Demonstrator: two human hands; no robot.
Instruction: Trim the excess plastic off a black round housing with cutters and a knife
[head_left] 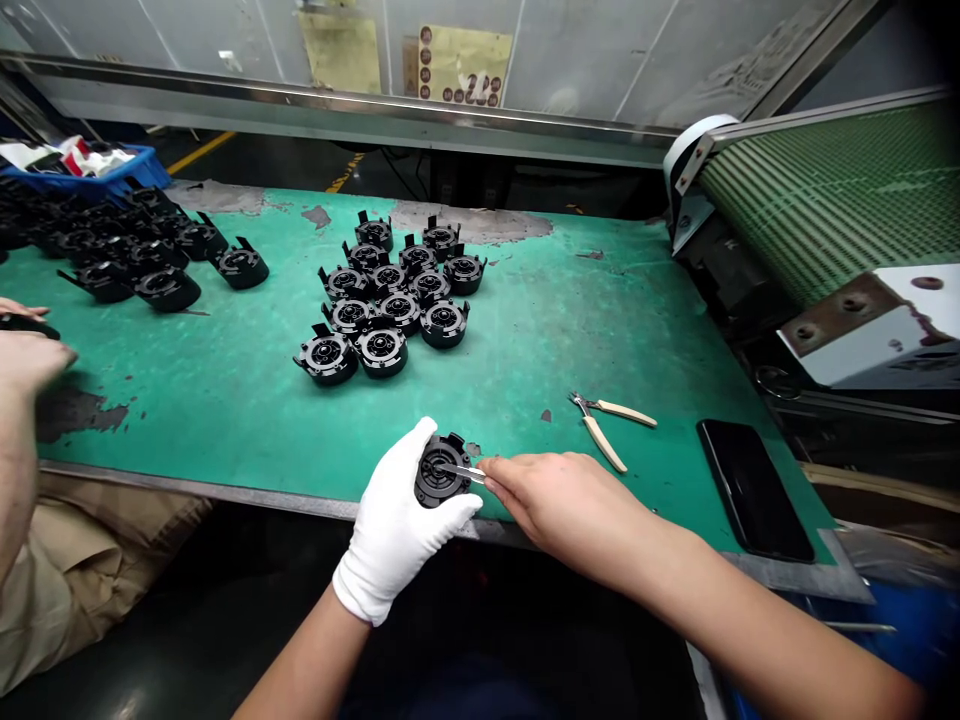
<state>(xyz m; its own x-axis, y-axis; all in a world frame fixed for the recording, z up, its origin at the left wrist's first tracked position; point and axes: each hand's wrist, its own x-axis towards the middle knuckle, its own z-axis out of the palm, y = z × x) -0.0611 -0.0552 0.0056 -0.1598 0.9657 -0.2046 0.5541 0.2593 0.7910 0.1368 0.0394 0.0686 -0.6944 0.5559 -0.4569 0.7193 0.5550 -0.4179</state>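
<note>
Gloved left hand gripped a round black plastic part at the worktop's near edge.

The bare right hand pinched a thin metal blade, tip on the part's face. Cutting pliers and a phone lay to the right; a cluster of like parts sat mid-worktop, another pile far left beside a co-worker's hand.

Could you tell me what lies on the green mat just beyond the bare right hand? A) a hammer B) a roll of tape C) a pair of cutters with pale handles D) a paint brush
C: the pair of cutters with pale handles lies on the green mat just beyond the right hand.
</note>
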